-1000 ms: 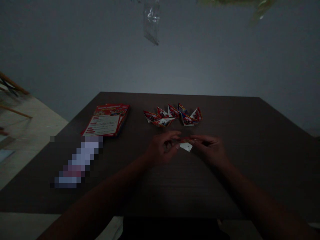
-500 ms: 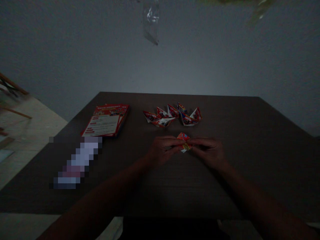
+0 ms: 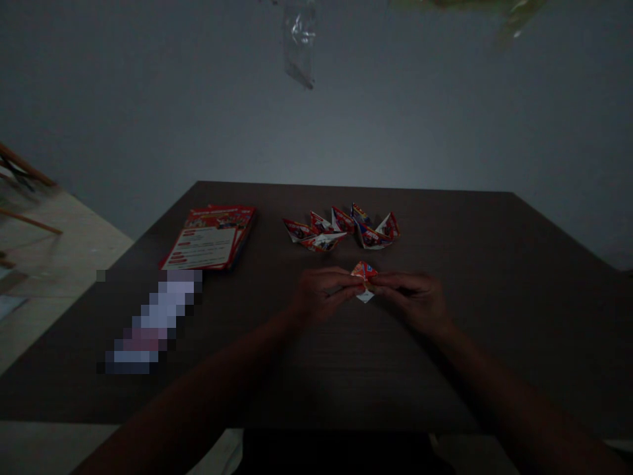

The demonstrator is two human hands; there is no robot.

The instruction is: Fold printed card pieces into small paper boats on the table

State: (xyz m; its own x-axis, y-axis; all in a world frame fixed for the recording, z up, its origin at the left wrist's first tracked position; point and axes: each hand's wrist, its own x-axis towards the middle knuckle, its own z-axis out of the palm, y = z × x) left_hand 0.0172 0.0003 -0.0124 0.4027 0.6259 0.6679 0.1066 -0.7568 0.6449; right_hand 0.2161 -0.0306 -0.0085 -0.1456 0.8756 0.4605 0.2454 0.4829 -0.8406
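Between my two hands is a small folded paper (image 3: 364, 270), red and orange on top with a white tip below. My left hand (image 3: 324, 293) pinches its left side, thumb and fingers closed on it. From the right, my right hand (image 3: 418, 297) pinches the other side, its fingertips almost meeting the left ones. The fingers cover the paper's middle. Just beyond, folded paper boats with red, white and blue print stand on the table, one at the left (image 3: 321, 241) and another at the right (image 3: 376, 236).
A stack of red printed sheets (image 3: 208, 241) lies at the table's left. Nearer me is a pixelated, blurred-out oblong (image 3: 153, 323). The dark table (image 3: 494, 264) reaches a pale wall, where a clear plastic piece (image 3: 299, 46) hangs.
The yellow patch low on the folded paper has given way to a larger white tip. Both hands keep nearly the same place and still pinch it.
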